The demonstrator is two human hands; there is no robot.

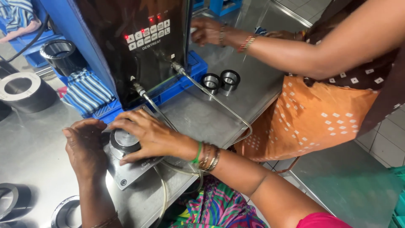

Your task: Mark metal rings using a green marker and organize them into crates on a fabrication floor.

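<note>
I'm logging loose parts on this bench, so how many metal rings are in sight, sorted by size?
Small rings by the blue tray: 2, one beside the other.
Large rings on the table: 4, at the far left, behind the machine, at the bottom left edge and beside the left hand's wrist.
Total: 6.
Anything under the right hand is hidden.

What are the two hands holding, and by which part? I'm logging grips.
Both hands, left hand and right hand, cup the round metal part on the square base plate by its rim.
</note>
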